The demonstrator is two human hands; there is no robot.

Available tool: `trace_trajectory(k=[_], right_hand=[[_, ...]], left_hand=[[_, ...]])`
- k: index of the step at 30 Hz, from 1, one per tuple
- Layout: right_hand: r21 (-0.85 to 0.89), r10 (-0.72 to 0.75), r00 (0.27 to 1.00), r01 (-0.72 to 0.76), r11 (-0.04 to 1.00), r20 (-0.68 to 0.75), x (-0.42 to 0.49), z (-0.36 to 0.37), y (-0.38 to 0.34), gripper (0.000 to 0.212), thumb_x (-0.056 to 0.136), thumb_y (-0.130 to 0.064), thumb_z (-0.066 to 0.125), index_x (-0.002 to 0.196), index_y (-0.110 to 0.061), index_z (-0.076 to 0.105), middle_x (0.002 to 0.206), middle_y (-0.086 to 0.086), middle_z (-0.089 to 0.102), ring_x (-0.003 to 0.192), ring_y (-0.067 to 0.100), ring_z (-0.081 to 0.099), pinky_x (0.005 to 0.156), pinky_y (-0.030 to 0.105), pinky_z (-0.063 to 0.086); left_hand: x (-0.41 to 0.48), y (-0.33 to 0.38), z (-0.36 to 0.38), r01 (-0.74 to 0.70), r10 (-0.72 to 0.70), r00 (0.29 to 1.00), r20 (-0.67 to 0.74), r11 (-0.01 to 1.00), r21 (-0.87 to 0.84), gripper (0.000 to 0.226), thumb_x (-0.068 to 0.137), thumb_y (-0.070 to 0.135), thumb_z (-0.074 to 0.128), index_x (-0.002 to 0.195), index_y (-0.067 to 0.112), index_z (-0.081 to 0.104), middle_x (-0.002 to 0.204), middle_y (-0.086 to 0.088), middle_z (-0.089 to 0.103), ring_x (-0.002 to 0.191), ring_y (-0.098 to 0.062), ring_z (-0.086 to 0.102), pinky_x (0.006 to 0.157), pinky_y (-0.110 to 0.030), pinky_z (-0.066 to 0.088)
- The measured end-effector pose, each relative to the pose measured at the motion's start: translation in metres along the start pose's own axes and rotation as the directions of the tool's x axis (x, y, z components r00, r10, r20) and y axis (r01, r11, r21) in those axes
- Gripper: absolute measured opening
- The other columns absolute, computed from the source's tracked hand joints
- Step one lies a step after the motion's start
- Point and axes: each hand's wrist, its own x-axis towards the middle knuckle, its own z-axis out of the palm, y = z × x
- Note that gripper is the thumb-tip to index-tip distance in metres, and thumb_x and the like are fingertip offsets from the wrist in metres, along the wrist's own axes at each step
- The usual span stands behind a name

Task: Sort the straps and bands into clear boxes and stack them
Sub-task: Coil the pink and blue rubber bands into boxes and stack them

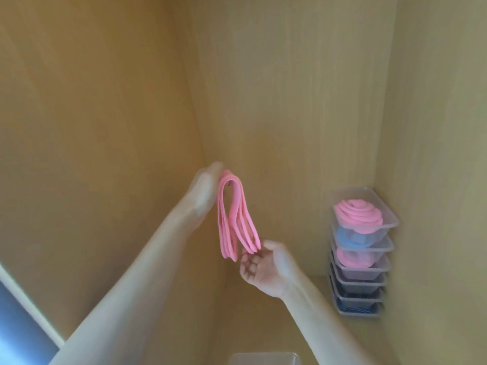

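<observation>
A pink band (233, 219) hangs in several long loops from my left hand (207, 189), which is raised and holds its top fold. My right hand (263, 267) is below, palm up with fingers apart, its fingertips touching the lowest loops. At the right corner stands a stack of clear boxes (362, 259); the top box (390, 218) holds a coiled pink band (357, 213), and lower boxes hold a blue coil (353, 238) and another pink coil (354, 259). An empty clear box (263, 359) shows at the bottom edge.
I am inside a light wooden cabinet; its back wall (290, 101) and side walls (92, 114) close in on both sides. The shelf floor (303, 325) lies under my right arm. A blue-white surface (15, 325) shows at the lower left.
</observation>
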Motion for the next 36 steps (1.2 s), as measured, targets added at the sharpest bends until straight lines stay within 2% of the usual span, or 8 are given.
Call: trace_trajectory(k=[8, 12, 15, 18, 20, 24, 29, 36], right_hand=[[-0.006, 0.050, 0.998, -0.050, 0.999, -0.030, 0.003, 0.000, 0.043, 0.024, 0.076, -0.021, 0.070, 0.094, -0.004, 0.071, 0.083, 0.010, 0.065, 0.080, 0.022, 0.057, 0.076, 0.038, 0.048], [-0.027, 0.090, 0.996, -0.091, 0.995, -0.025, -0.003, 0.003, 0.052, 0.038, 0.074, -0.027, 0.074, 0.103, -0.003, 0.073, 0.101, 0.015, 0.068, 0.098, 0.030, 0.065, 0.084, 0.045, 0.053], [0.075, 0.052, 0.995, -0.058, 0.995, 0.090, -0.006, 0.005, 0.053, 0.041, 0.082, -0.020, 0.069, 0.117, 0.001, 0.067, 0.116, 0.025, 0.066, 0.113, 0.043, 0.066, 0.091, 0.054, 0.054], [0.203, -0.034, 0.983, -0.003, 0.979, 0.181, -0.006, 0.007, 0.051, 0.049, 0.084, -0.010, 0.063, 0.132, 0.002, 0.058, 0.130, 0.030, 0.059, 0.119, 0.050, 0.061, 0.093, 0.058, 0.053], [0.229, -0.097, 0.979, 0.054, 0.972, 0.179, -0.007, 0.006, 0.047, 0.048, 0.083, -0.005, 0.064, 0.131, 0.003, 0.060, 0.122, 0.029, 0.064, 0.115, 0.047, 0.064, 0.088, 0.054, 0.056], [0.137, -0.185, 0.976, 0.168, 0.976, 0.119, -0.012, -0.003, 0.032, 0.050, 0.081, -0.001, 0.069, 0.130, -0.001, 0.060, 0.112, 0.023, 0.067, 0.103, 0.038, 0.067, 0.081, 0.046, 0.059], [-0.055, -0.282, 0.960, 0.282, 0.958, 0.009, -0.030, -0.022, 0.009, 0.026, 0.088, 0.001, 0.066, 0.112, -0.006, 0.074, 0.101, 0.017, 0.074, 0.099, 0.034, 0.073, 0.075, 0.042, 0.060], [-0.230, -0.335, 0.936, 0.305, 0.924, -0.105, -0.055, -0.047, -0.007, 0.021, 0.091, -0.002, 0.066, 0.109, -0.003, 0.075, 0.108, 0.021, 0.074, 0.099, 0.034, 0.073, 0.073, 0.039, 0.061]], left_hand=[[-0.001, -0.014, 0.014, 0.063, -0.090, 0.989, -0.118, 0.975, -0.212, 0.024, 0.099, 0.016, 0.048, 0.078, 0.009, 0.058, 0.077, -0.008, 0.057, 0.070, -0.019, 0.058, 0.068, -0.030, 0.055], [-0.006, -0.014, 0.017, 0.089, -0.118, 0.988, -0.099, 0.962, -0.260, 0.032, 0.093, 0.013, 0.048, 0.064, 0.009, 0.062, 0.078, -0.015, 0.060, 0.079, -0.028, 0.061, 0.089, -0.048, 0.055], [-0.010, -0.013, 0.019, 0.119, -0.137, 0.990, -0.041, 0.948, -0.295, 0.045, 0.092, 0.014, 0.048, 0.051, 0.015, 0.068, 0.073, -0.011, 0.067, 0.081, -0.031, 0.067, 0.095, -0.050, 0.053], [-0.007, -0.010, 0.020, 0.110, -0.128, 0.991, -0.030, 0.931, -0.347, 0.032, 0.092, 0.014, 0.048, 0.068, 0.005, 0.067, 0.073, -0.012, 0.070, 0.081, -0.031, 0.070, 0.089, -0.047, 0.056], [-0.004, -0.007, 0.015, 0.105, -0.123, 0.992, -0.028, 0.926, -0.364, 0.023, 0.091, 0.015, 0.049, 0.080, 0.001, 0.064, 0.077, -0.013, 0.070, 0.083, -0.030, 0.071, 0.082, -0.041, 0.057], [-0.003, -0.018, -0.005, 0.076, -0.096, 0.994, -0.060, 0.957, -0.279, 0.021, 0.092, 0.017, 0.051, 0.080, 0.004, 0.062, 0.085, -0.017, 0.061, 0.082, -0.027, 0.060, 0.079, -0.038, 0.047], [-0.011, -0.053, -0.020, 0.156, -0.161, 0.985, -0.062, 0.985, -0.073, 0.040, 0.096, 0.028, 0.054, 0.061, 0.022, 0.071, 0.069, 0.002, 0.067, 0.071, -0.017, 0.063, 0.072, -0.034, 0.049], [-0.040, -0.124, 0.001, 0.410, -0.408, 0.911, 0.056, 0.912, -0.021, 0.030, 0.100, 0.024, 0.045, 0.107, 0.009, 0.070, 0.110, -0.018, 0.071, 0.098, -0.031, 0.072, 0.074, -0.043, 0.063]])
